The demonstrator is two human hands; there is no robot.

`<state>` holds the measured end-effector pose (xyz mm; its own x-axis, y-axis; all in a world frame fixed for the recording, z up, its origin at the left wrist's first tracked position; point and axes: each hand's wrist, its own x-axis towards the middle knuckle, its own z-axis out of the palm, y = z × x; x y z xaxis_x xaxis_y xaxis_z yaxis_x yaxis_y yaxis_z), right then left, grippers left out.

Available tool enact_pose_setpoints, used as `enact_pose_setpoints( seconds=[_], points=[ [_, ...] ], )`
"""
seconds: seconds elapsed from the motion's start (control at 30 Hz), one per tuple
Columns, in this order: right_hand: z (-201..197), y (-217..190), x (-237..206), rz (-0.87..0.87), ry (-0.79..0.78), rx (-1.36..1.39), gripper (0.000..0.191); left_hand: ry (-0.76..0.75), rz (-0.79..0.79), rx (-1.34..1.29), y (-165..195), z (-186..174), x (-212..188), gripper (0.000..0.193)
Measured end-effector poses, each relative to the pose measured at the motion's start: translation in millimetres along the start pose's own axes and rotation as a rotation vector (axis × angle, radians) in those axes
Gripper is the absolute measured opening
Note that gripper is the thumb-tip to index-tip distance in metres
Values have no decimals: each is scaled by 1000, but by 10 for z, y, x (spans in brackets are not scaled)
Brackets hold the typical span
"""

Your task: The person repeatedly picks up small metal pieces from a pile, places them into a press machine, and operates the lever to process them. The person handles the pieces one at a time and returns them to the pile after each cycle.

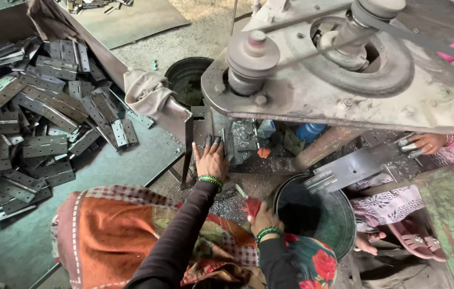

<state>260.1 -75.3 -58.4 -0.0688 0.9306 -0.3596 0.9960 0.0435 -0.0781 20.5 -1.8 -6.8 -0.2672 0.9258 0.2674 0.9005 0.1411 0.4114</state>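
Note:
My left hand reaches forward under the drill machine. It lies flat with its fingers spread on the dark work table, which is strewn with metal chips. Whether anything is under the fingertips is hidden. My right hand is closed around a small red object beside the rim of a dark round bucket. Both wrists wear green bangles. An orange patterned cloth covers my lap.
A big heap of grey metal hinges lies on the floor to the left. Another person's hand on the right holds a long hinge plate over the bucket. A second black tub stands behind the table.

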Motion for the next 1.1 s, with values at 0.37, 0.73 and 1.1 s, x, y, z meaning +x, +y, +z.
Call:
enact_pose_setpoints(
  seconds=[0.37, 0.73, 1.1],
  points=[
    [-55, 161, 150, 24, -146, 12, 66, 3, 33, -18, -146, 194, -1, 51],
    [500, 138, 72, 77, -16, 37, 67, -99, 0, 79, -122, 177, 109, 43],
    [-71, 32, -46, 58, -6, -31, 60, -295, 41, 344, -160, 192, 460, 48]
  ],
)
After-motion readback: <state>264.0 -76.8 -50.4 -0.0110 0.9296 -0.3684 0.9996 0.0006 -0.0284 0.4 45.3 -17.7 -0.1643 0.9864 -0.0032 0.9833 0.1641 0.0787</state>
